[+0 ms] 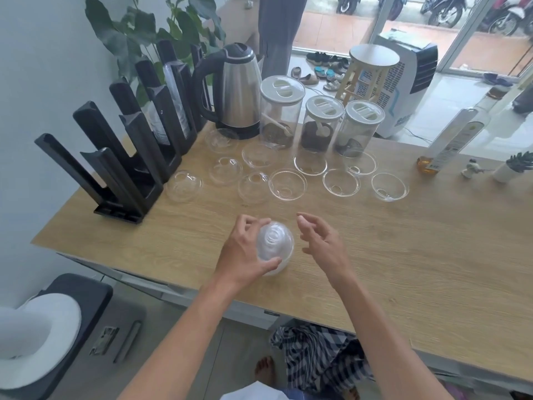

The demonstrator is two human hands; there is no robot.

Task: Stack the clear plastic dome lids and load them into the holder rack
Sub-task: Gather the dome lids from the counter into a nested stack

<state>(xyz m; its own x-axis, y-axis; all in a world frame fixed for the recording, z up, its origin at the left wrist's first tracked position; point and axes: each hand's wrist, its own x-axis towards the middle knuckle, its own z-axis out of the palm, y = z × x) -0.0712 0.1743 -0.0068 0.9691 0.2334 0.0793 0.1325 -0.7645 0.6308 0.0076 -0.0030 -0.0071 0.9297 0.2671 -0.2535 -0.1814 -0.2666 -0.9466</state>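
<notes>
At the left edge of the wooden table [403, 255], a black holder rack [127, 157] is set, its tall slanted posts rising toward the wall; a column of clear lids [174, 111] is already held in one of its rear slots. Just right of the rack, a steel kettle [236, 90] is placed, and beside it three clear canisters [317, 122] with white tops are lined up. In front of these, loose dome lids [285, 184] are scattered across the tabletop, apart from one another: those nearer the rack are set dome-up, those further right are turned rim-up like small bowls. Each is transparent, thin and glossy, with a round hole at its crown.

Nearer the front edge, a stack of dome lids [275, 246] is gripped by the left hand [245, 255], thumb pressed below and fingers curled over the top; the nested layers give it a cloudy, whitish look, with concentric rings seen at the crown. Just beside it, the right hand [323, 243] is held loosely spread, fingers bent, with nothing in it. At the far right, a glass bottle [452, 140], a small figurine [471, 168] and a potted succulent [513, 167] are seen.
</notes>
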